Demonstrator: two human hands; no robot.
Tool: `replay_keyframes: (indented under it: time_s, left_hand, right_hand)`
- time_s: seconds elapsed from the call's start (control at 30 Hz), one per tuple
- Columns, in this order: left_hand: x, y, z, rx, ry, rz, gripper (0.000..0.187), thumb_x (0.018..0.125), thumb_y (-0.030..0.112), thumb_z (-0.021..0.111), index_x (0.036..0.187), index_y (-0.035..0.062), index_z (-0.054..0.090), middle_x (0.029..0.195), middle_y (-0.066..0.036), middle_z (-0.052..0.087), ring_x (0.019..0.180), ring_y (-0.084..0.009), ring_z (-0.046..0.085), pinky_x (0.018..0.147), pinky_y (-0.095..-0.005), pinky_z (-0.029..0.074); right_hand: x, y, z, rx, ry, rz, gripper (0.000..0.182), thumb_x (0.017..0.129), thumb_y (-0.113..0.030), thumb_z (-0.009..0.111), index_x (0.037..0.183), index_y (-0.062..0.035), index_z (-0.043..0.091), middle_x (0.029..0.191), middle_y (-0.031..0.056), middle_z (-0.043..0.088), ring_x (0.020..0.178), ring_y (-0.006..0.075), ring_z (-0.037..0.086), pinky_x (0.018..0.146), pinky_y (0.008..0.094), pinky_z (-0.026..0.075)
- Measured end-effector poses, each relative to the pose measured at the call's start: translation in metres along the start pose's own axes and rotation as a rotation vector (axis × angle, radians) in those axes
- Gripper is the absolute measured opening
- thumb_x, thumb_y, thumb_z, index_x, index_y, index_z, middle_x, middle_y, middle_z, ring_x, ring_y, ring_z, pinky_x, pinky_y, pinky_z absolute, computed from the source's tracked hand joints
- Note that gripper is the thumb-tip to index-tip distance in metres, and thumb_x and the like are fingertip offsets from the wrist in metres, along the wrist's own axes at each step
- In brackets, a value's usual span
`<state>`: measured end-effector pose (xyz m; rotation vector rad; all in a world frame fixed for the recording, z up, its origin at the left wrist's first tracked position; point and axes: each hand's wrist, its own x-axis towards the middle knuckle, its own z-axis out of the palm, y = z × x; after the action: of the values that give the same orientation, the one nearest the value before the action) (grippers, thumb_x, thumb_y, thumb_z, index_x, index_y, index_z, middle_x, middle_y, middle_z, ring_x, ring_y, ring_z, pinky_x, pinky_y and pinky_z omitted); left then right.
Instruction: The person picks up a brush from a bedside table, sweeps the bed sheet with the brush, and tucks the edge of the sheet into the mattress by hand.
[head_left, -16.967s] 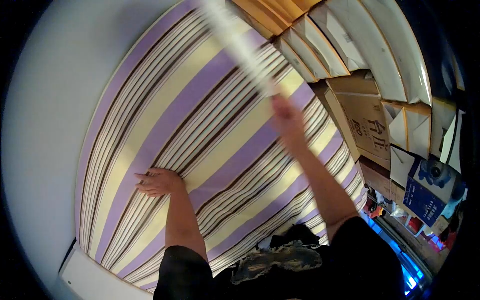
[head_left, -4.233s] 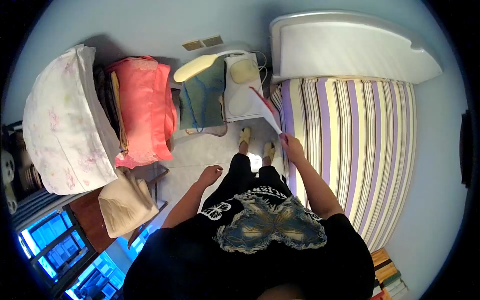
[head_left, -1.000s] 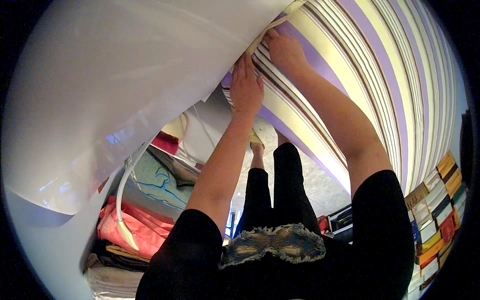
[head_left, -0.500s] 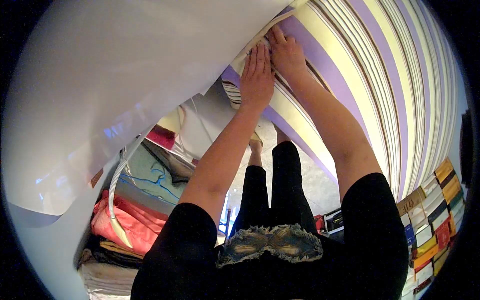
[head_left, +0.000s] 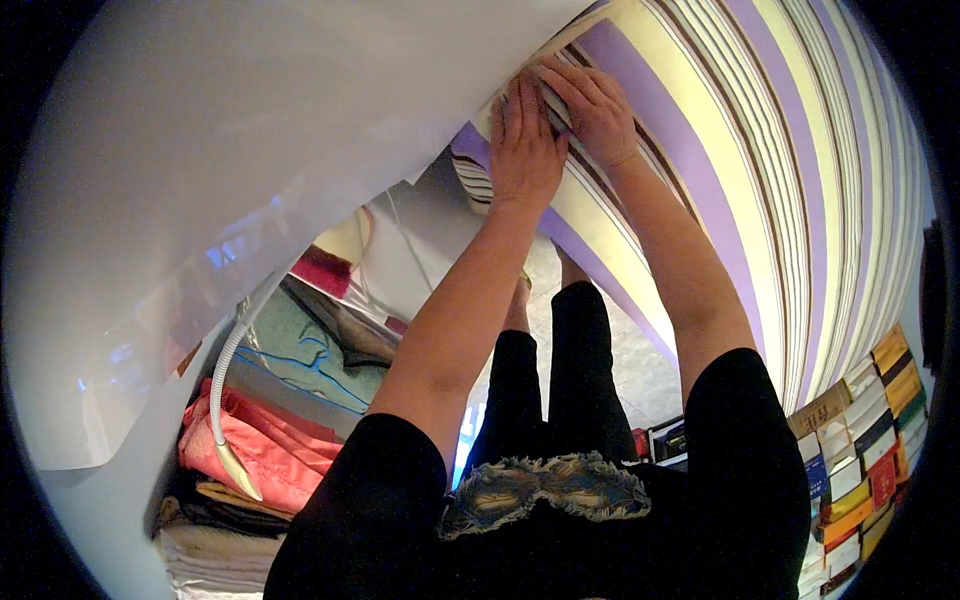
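In the head view, a striped cloth (head_left: 700, 190) in purple, yellow, white and brown spreads over a broad surface on the right. My left hand (head_left: 527, 150) lies on its upper left edge, palm down with the fingers stretched out. Just beside it, my right hand (head_left: 598, 115) rests on the same cloth, fingers extended and slightly bent toward the left fingertips. A narrow strip of striped cloth shows between the two hands. The cloth edge under the fingertips runs along a large glossy white sheet (head_left: 270, 130); what lies beneath the fingers is hidden.
A flexible lamp (head_left: 222, 390) hangs at the left over red fabric (head_left: 265, 445) and folded cloths (head_left: 215, 555). Blue hangers (head_left: 315, 355) lie near a dark sheer item (head_left: 350, 335). Several small boxes (head_left: 865, 460) are stacked at right. My legs (head_left: 580, 360) stand on a pale floor.
My right hand has shifted slightly right and down, turning its fingers leftward. My left hand has moved a little to the right. More of the striped cloth shows between them.
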<state>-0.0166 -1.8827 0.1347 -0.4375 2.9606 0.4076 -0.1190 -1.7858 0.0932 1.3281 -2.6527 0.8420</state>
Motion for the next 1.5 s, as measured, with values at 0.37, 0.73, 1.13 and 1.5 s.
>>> replay_keyframes:
  time_s: [0.37,0.73,1.13,1.5]
  left_hand:
    - [-0.016,-0.002,0.004,-0.045,0.093,-0.108,0.081,0.081,0.037,0.064,0.137,-0.0113,0.029,0.141,-0.028,0.032,0.132,-0.0397,0.031,0.111,-0.0463,0.025]
    - [0.004,0.017,-0.008,0.038,-0.086,-0.169,0.083,0.082,0.04,0.061,0.136,-0.0145,0.029,0.14,-0.029,0.029,0.131,-0.0411,0.028,0.111,-0.0414,0.028]
    - [-0.006,0.013,0.006,0.087,-0.062,-0.143,0.087,0.085,0.046,0.053,0.135,-0.0189,0.026,0.144,-0.03,0.024,0.135,-0.0423,0.022,0.112,-0.0404,0.027]
    - [0.033,0.016,-0.001,0.022,-0.064,0.085,0.077,0.084,0.034,0.057,0.145,0.0018,0.022,0.148,-0.021,0.025,0.138,-0.0321,0.025,0.113,-0.0413,0.023]
  right_hand:
    - [0.015,-0.034,-0.01,-0.27,-0.195,0.115,0.041,0.082,-0.017,0.052,0.122,-0.0177,0.059,0.131,-0.0014,0.052,0.122,0.0167,0.047,0.1,0.0369,0.033]
    - [0.021,-0.001,-0.022,0.234,-0.169,0.218,0.041,0.078,0.0,0.049,0.117,-0.0053,0.058,0.127,0.0125,0.053,0.118,0.0319,0.049,0.102,0.0395,0.039]
    - [0.063,0.036,-0.034,-0.083,0.047,0.317,0.058,0.078,-0.017,0.064,0.129,0.0031,0.045,0.134,0.0188,0.044,0.121,0.0327,0.046,0.103,0.0423,0.035]
    - [0.085,0.049,-0.021,-0.324,-0.181,0.297,0.042,0.082,-0.022,0.053,0.118,-0.001,0.056,0.118,0.0182,0.052,0.115,0.0306,0.047,0.095,0.0494,0.035]
